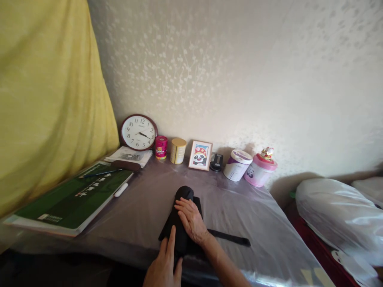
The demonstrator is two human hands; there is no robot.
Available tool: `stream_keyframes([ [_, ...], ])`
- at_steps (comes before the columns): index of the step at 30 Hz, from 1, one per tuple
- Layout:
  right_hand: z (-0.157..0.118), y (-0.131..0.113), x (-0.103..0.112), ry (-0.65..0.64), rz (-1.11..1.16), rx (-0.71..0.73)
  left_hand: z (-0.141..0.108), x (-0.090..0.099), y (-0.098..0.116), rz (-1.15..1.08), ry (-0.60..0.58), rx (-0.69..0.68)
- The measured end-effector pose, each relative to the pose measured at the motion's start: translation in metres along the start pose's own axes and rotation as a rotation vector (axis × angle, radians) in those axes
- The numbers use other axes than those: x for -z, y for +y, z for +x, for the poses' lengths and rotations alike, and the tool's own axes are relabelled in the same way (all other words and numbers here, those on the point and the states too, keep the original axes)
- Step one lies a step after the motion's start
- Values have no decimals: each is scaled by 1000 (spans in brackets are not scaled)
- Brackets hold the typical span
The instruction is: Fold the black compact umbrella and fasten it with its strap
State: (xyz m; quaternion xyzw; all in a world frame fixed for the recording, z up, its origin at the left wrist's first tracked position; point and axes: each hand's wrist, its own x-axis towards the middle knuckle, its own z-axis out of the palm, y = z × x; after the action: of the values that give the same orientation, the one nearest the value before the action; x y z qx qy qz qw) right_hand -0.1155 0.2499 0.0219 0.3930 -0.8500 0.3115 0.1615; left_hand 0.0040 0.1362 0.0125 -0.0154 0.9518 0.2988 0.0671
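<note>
The black fabric bundle (181,193) seems partly gathered into a soft, rounded, matte roll on the glossy table cover (136,223), its edges and a flat strap (230,237) left loose. It is pressed, not clenched, by the flattened fingers of the right hand (193,223) and the spread ones of the left hand (163,264)

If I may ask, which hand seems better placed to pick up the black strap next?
Probably the right hand: it rests on the black bundle, and the strap stretches out to the right past its wrist. The left hand is at the bundle's near end, farther from the strap.
</note>
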Motion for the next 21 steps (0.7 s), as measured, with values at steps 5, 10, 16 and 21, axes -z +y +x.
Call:
stream_keyframes([
  [5,31,30,-11,-50,16,-68,4,-2,-3,-52,-14,5],
  [10,57,51,-17,-44,154,-282,3,-1,-1,-79,-17,22],
  [16,43,73,7,156,213,-680,1,0,0,-133,22,23],
  [21,4,73,29,208,454,-933,3,-4,-9,-215,119,-19],
])
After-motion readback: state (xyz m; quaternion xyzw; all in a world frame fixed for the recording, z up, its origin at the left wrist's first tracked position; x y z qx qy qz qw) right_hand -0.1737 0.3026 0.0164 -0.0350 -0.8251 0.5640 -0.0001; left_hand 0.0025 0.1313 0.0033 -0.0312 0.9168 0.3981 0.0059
